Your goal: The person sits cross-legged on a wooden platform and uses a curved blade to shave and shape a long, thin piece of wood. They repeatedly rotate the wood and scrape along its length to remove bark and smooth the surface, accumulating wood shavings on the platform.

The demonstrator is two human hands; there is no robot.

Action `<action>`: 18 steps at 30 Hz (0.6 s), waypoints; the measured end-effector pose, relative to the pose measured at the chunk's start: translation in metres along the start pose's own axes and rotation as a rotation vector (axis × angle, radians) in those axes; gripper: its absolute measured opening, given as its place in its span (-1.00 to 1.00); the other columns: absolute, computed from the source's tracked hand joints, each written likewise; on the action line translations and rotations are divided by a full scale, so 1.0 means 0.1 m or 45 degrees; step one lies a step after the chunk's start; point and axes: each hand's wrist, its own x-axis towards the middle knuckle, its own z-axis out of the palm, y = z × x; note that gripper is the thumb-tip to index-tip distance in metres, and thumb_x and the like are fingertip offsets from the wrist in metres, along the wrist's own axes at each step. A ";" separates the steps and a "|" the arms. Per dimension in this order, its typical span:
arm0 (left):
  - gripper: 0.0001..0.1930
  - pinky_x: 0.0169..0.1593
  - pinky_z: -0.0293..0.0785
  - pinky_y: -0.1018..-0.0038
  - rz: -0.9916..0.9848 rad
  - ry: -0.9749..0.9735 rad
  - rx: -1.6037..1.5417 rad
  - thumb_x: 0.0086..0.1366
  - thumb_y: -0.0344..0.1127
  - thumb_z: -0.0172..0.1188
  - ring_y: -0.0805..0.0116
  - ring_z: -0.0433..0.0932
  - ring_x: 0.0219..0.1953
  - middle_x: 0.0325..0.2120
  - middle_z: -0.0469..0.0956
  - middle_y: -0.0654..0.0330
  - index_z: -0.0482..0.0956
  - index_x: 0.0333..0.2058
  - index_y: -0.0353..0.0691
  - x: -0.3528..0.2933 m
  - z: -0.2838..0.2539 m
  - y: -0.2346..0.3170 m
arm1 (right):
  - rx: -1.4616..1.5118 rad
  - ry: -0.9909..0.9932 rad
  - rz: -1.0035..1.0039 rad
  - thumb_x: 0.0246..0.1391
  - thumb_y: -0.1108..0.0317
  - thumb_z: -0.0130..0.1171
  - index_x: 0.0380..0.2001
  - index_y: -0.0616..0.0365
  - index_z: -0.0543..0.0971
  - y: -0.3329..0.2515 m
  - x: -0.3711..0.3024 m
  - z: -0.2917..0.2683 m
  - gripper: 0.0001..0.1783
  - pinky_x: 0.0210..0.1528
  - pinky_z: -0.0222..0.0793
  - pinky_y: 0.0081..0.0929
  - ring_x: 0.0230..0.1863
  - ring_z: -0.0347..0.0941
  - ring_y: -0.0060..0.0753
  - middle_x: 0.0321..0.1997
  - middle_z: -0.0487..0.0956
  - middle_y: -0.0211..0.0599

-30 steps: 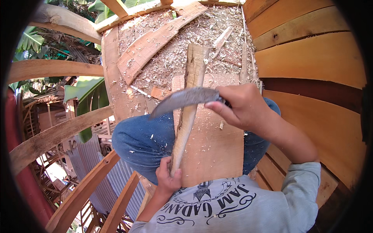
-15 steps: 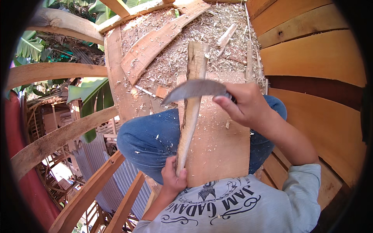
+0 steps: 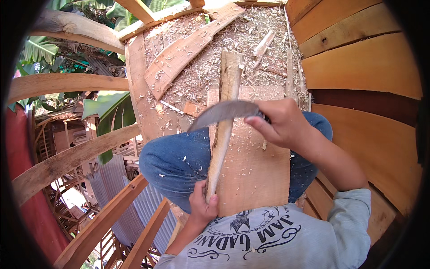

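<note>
A long piece of wood (image 3: 226, 101) with rough bark along one edge lies lengthwise over a flat board (image 3: 257, 172) on my lap. My left hand (image 3: 204, 203) is closed around its near end, thumb on the right side. My right hand (image 3: 281, 122) grips the dark handle of a curved blade, a sickle-like knife (image 3: 224, 113). The handle is mostly hidden in my fingers. The blade points left and crosses over the middle of the wood; whether it touches the surface I cannot tell.
Wood shavings (image 3: 197, 62) cover the floor ahead, with a cut plank (image 3: 183, 58) and a small offcut (image 3: 264, 44) among them. Plank walling (image 3: 358, 67) rises on the right. Spaced wooden rails (image 3: 76, 150) line the left, above a drop with corrugated sheets (image 3: 112, 184).
The knife and my right hand have come slightly nearer to me along the wood, and the blade's tip has dipped. My left hand keeps its hold. The whole view has shifted slightly.
</note>
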 end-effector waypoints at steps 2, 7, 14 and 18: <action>-0.61 -0.19 0.46 0.47 -0.106 -0.012 0.034 0.18 -0.29 0.06 0.25 0.58 -0.30 -0.37 0.55 -0.12 0.33 -0.12 -0.50 0.03 -0.04 0.05 | -0.311 -0.512 -0.391 0.13 -0.09 0.05 -0.67 0.14 0.49 -0.16 0.07 -0.05 -0.47 -0.67 0.29 -0.41 -0.74 0.43 -0.19 -0.83 0.40 -0.24; -0.62 -0.20 0.46 0.47 -0.098 0.004 0.041 0.19 -0.29 0.05 0.26 0.58 -0.33 -0.38 0.55 -0.10 0.33 -0.11 -0.48 0.07 0.00 0.09 | 0.050 -0.084 0.107 0.13 -0.06 0.06 -0.62 0.15 0.52 0.07 0.09 -0.01 -0.50 -0.63 0.32 -0.38 -0.72 0.45 -0.19 -0.77 0.44 -0.16; -0.62 -0.21 0.46 0.47 -0.089 -0.017 0.075 0.19 -0.29 0.03 0.26 0.58 -0.32 -0.37 0.55 -0.10 0.32 -0.12 -0.49 0.00 -0.03 0.06 | -0.213 -0.325 -0.208 0.11 -0.13 0.05 -0.67 0.11 0.49 -0.08 0.08 -0.05 -0.46 -0.63 0.33 -0.38 -0.72 0.45 -0.24 -0.81 0.40 -0.21; -0.60 -0.21 0.45 0.47 -0.182 -0.021 0.053 0.19 -0.27 0.04 0.29 0.57 -0.32 -0.38 0.54 -0.08 0.32 -0.12 -0.50 0.04 -0.03 0.12 | -0.217 -0.148 0.051 0.15 -0.15 -0.01 -0.71 0.07 0.46 0.16 0.24 -0.05 -0.43 -0.68 0.25 -0.39 -0.76 0.40 -0.27 -0.82 0.39 -0.22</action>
